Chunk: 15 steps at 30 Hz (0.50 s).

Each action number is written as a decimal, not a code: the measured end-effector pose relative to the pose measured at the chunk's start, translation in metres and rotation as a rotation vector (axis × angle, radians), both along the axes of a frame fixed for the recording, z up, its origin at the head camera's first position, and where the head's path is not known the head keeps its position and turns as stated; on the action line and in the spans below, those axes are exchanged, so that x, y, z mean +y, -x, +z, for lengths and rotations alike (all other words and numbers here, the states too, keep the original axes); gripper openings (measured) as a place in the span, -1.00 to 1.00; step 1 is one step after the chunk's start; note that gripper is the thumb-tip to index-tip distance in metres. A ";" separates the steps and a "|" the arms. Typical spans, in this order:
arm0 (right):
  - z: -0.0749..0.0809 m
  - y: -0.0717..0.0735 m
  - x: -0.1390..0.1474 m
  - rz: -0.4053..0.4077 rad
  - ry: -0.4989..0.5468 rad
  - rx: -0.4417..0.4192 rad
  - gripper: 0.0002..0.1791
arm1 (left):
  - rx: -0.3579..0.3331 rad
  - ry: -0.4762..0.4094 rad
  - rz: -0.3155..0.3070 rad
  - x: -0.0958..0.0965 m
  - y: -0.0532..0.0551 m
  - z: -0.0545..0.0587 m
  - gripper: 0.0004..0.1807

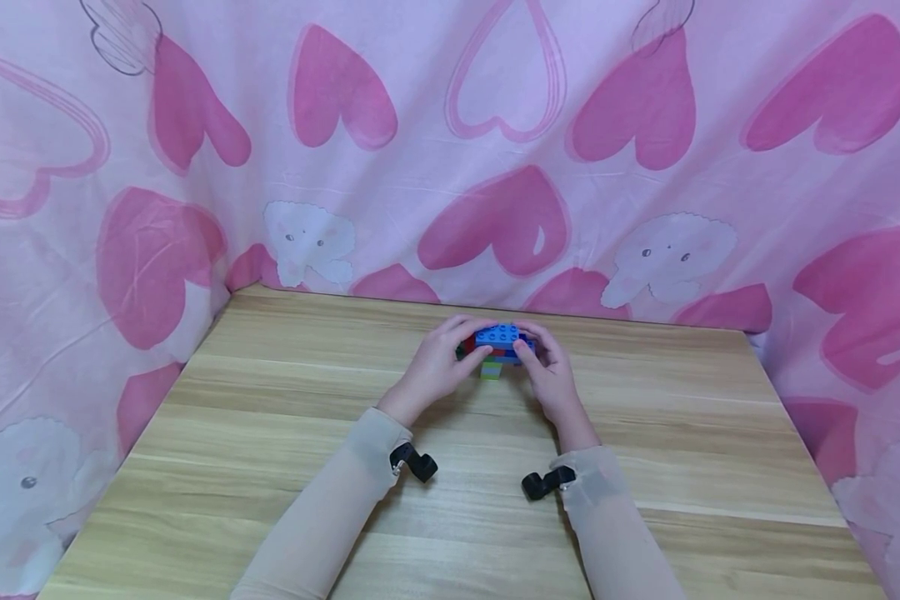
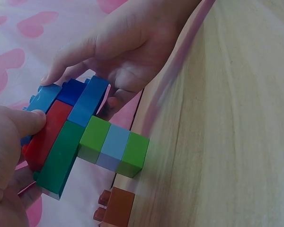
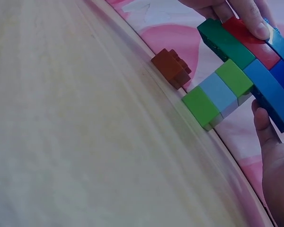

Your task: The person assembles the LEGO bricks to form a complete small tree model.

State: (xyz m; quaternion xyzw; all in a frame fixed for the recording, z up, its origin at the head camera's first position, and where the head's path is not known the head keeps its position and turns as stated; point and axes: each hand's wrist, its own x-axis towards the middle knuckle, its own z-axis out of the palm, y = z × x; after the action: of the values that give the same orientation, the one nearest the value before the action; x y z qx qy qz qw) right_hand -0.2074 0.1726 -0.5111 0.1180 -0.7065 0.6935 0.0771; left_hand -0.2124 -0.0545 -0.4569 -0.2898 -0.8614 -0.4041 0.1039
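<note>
A built block structure (image 1: 497, 335) of toy building bricks stands near the table's far edge. Its narrow column of lime green and light blue bricks (image 2: 114, 146) carries wider layers: a dark green brick (image 2: 61, 153) beside a blue brick, then a red brick (image 3: 251, 43) beside a dark blue one, with a blue studded brick on top. My left hand (image 1: 437, 360) grips the left end, thumb against the top layers. From the other side, my right hand (image 1: 551, 371) holds the right end between thumb and fingers. Part of each hand's fingers is hidden behind the bricks.
A single brown-orange brick (image 3: 171, 67) sits on the wooden table (image 1: 307, 400) beside the column, close to the far edge. Behind the table hangs a pink cloth (image 1: 420, 200) printed with hearts. Black wrist devices (image 1: 414, 461) are strapped over both sleeves.
</note>
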 end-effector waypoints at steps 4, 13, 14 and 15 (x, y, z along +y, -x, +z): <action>0.001 0.000 0.000 0.002 0.005 -0.007 -0.59 | -0.004 -0.002 -0.003 0.000 0.000 0.000 -0.53; 0.004 -0.001 -0.001 -0.019 0.005 -0.030 -0.61 | -0.015 -0.002 -0.007 0.001 0.001 0.002 -0.53; 0.005 -0.001 -0.002 -0.023 0.006 -0.032 -0.61 | -0.014 -0.005 -0.007 0.000 0.001 0.001 -0.53; 0.005 -0.001 -0.003 -0.026 0.006 -0.037 -0.61 | -0.010 -0.008 -0.007 0.000 0.001 0.001 -0.53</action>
State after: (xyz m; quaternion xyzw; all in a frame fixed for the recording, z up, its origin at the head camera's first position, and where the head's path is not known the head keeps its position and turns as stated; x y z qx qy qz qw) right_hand -0.2068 0.1697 -0.5063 0.0959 -0.7071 0.6967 0.0735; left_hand -0.2136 -0.0544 -0.4562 -0.2906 -0.8592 -0.4093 0.0994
